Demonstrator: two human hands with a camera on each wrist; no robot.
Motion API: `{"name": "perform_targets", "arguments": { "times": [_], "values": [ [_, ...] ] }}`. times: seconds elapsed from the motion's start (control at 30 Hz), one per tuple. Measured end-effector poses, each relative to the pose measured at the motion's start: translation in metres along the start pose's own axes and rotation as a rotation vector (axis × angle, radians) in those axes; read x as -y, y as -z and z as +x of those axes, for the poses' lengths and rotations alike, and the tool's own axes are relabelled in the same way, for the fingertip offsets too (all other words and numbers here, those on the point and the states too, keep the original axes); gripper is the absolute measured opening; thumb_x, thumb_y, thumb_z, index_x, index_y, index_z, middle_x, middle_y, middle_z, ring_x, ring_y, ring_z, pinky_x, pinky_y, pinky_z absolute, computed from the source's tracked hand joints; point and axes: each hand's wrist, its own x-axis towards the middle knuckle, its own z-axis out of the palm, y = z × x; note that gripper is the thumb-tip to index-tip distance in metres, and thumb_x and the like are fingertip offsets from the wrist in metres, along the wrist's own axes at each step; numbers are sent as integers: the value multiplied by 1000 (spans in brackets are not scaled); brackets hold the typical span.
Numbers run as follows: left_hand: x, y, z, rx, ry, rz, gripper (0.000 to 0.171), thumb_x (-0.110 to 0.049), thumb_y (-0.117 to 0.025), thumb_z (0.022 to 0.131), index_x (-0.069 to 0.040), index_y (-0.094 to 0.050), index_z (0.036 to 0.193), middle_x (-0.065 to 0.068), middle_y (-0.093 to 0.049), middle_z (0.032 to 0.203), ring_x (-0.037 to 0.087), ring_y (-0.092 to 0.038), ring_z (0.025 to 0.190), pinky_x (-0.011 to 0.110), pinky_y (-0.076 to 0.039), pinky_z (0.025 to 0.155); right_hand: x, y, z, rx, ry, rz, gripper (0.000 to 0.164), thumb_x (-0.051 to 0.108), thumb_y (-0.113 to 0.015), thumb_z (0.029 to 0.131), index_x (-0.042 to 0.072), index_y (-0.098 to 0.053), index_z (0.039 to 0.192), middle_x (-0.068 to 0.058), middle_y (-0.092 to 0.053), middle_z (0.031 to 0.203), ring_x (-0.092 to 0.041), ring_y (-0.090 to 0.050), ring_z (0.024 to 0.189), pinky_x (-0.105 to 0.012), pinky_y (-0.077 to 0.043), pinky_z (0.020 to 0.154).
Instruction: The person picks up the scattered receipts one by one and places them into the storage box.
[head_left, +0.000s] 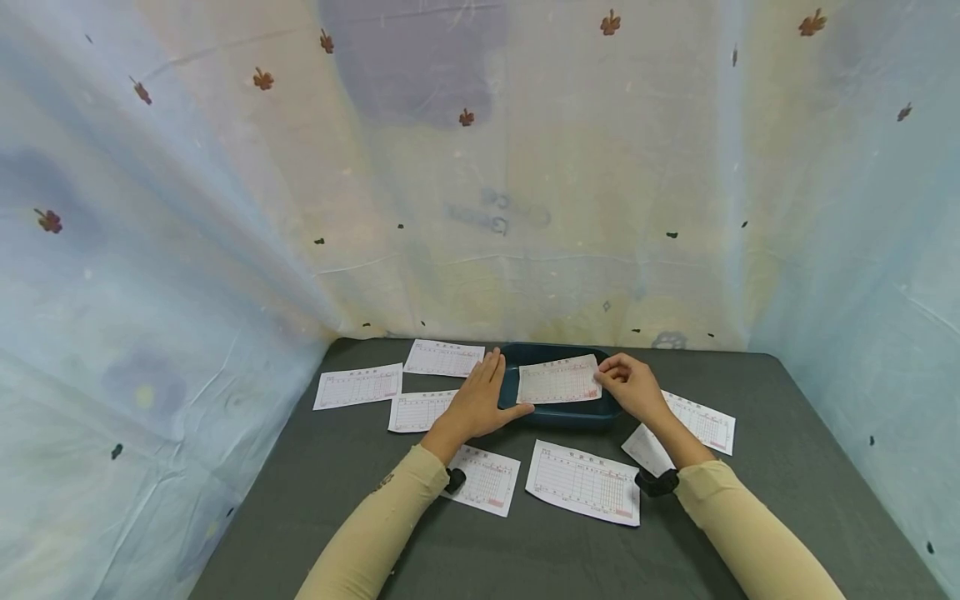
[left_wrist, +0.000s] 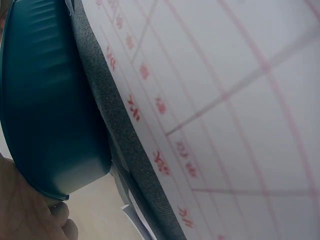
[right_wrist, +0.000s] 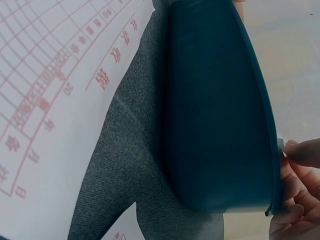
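A printed receipt form (head_left: 559,380) with a ruled grid lies in the mouth of a dark teal plastic tub (head_left: 558,419). My right hand (head_left: 636,390) pinches the form's right edge between thumb and fingers, over the tub's right rim. In the right wrist view the fingers (right_wrist: 300,187) show at the tub's rim, with a sliver of paper at the thumb. My left hand (head_left: 480,407) rests against the tub's left end, fingers straight and thumb reaching along the front rim. Part of that hand (left_wrist: 25,210) appears beside the tub (left_wrist: 45,100) in the left wrist view.
More receipt forms lie on the dark grey table (head_left: 525,567): several to the left, such as one form (head_left: 358,387), another form (head_left: 585,483) in front, and a form (head_left: 701,421) at right. My forearms pass over some. A patterned curtain (head_left: 525,208) hangs behind.
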Motion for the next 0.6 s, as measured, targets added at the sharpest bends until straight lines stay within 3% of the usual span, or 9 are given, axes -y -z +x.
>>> {"name": "perform_targets", "arguments": {
  "times": [0.6],
  "values": [
    [1,-1,0,-9,0,-10,117,-83,-48,98,-2,-7,172,14,0,181,33,-4,167,48,-10,135,-8,6,-2,12,-51,1,19,17,-74,104,0,-72,113,-19,-77,99,-24,-67,83,-23,-52,69]
  ]
}}
